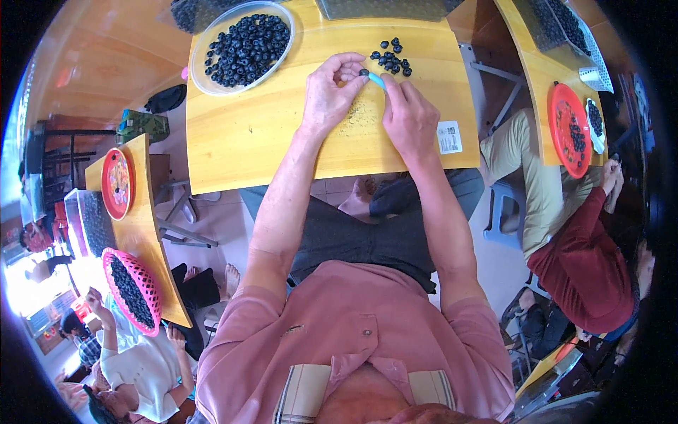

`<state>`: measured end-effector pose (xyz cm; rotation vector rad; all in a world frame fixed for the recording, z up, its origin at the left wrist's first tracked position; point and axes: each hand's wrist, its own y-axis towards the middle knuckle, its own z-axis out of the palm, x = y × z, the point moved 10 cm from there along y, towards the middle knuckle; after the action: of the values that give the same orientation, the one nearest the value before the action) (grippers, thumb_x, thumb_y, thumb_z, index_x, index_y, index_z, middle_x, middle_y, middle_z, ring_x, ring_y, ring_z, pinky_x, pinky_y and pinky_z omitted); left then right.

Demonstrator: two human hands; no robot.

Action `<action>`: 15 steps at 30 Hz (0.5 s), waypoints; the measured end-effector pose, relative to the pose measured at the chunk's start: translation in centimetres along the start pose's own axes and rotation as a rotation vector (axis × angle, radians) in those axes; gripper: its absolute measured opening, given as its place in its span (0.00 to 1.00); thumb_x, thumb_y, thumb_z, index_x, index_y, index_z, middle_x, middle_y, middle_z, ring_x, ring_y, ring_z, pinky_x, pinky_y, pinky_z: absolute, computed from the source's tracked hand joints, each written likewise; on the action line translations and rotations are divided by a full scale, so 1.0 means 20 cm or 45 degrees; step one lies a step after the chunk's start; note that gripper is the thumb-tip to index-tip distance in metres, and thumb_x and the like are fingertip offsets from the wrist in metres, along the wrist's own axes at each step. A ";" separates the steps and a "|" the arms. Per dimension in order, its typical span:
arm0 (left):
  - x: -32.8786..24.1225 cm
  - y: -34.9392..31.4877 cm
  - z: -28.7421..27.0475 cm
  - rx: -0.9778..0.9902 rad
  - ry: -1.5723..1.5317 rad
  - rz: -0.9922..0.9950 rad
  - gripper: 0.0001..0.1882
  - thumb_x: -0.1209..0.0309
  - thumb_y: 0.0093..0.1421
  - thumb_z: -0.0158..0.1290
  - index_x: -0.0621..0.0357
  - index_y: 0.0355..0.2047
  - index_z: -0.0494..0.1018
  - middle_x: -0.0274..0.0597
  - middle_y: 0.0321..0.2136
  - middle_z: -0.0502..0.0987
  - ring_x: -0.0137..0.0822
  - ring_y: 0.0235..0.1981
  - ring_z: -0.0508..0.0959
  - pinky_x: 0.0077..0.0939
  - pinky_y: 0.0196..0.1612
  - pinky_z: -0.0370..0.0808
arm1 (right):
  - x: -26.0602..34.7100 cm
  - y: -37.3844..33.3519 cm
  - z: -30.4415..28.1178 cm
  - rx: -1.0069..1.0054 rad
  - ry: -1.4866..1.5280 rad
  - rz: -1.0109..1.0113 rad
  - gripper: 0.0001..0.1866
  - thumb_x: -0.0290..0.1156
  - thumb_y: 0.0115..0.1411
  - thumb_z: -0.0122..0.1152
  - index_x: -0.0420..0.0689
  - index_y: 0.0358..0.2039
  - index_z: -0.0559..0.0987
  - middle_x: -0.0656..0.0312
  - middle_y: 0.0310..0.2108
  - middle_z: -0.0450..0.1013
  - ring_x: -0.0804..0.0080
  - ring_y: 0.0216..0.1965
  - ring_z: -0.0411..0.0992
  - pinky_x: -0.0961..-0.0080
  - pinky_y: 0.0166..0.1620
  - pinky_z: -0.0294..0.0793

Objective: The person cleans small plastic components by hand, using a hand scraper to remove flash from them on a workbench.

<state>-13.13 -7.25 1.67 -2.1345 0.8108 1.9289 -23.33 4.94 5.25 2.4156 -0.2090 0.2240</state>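
My left hand [327,97] is over the wooden table [233,145], its thumb and fingertips pinched on a small black bead [364,72]. In my right hand [409,116] is a slim light-blue tool [377,80], its tip against or very close to the bead; the working end is too small to make out. Beyond my right hand lies a loose group of black beads [392,62]. To the left of my hands a round, clear plastic bowl [292,39] holds a large heap of them. Fine crumbs [357,116] are scattered between my wrists.
A white printed card [449,137] lies by my right wrist. Clear bins [385,8] line the far edge. At the right table a person in a dark red top [590,261] works near a red tray [558,145]. Another table at left bears a pink basket [154,300].
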 end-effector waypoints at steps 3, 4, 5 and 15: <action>0.02 0.00 0.01 0.004 -0.057 -0.044 0.18 0.80 0.58 0.65 0.64 0.49 0.78 0.38 0.36 0.82 0.25 0.37 0.81 0.21 0.45 0.81 | -0.01 0.00 0.00 -0.006 0.043 0.016 0.18 0.24 0.57 0.64 0.49 0.49 0.80 0.63 0.25 0.71 0.65 0.26 0.76 0.67 0.27 0.77; 0.02 0.00 0.01 0.004 -0.072 -0.038 0.18 0.81 0.58 0.65 0.65 0.50 0.77 0.38 0.36 0.82 0.25 0.38 0.81 0.21 0.45 0.81 | -0.01 0.00 0.00 -0.005 0.039 0.024 0.18 0.24 0.56 0.64 0.49 0.48 0.80 0.63 0.26 0.71 0.65 0.27 0.77 0.66 0.28 0.78; 0.03 0.00 0.01 0.004 -0.071 -0.036 0.18 0.81 0.58 0.65 0.65 0.50 0.77 0.38 0.36 0.82 0.25 0.38 0.81 0.21 0.45 0.81 | -0.01 0.00 0.00 -0.005 0.034 0.032 0.17 0.24 0.56 0.64 0.49 0.48 0.80 0.62 0.27 0.72 0.64 0.27 0.78 0.66 0.28 0.78; 0.04 0.01 -0.09 -0.116 -0.304 0.009 0.13 0.81 0.59 0.64 0.64 0.45 0.79 0.36 0.38 0.80 0.22 0.36 0.79 0.17 0.43 0.78 | -0.06 0.00 0.06 0.115 -0.091 0.147 0.15 0.24 0.54 0.64 0.46 0.44 0.81 0.60 0.29 0.76 0.61 0.29 0.80 0.64 0.29 0.80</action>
<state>-11.68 -8.36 1.24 -1.8981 0.6984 2.2091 -24.42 4.23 4.19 2.5060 -0.3793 0.2035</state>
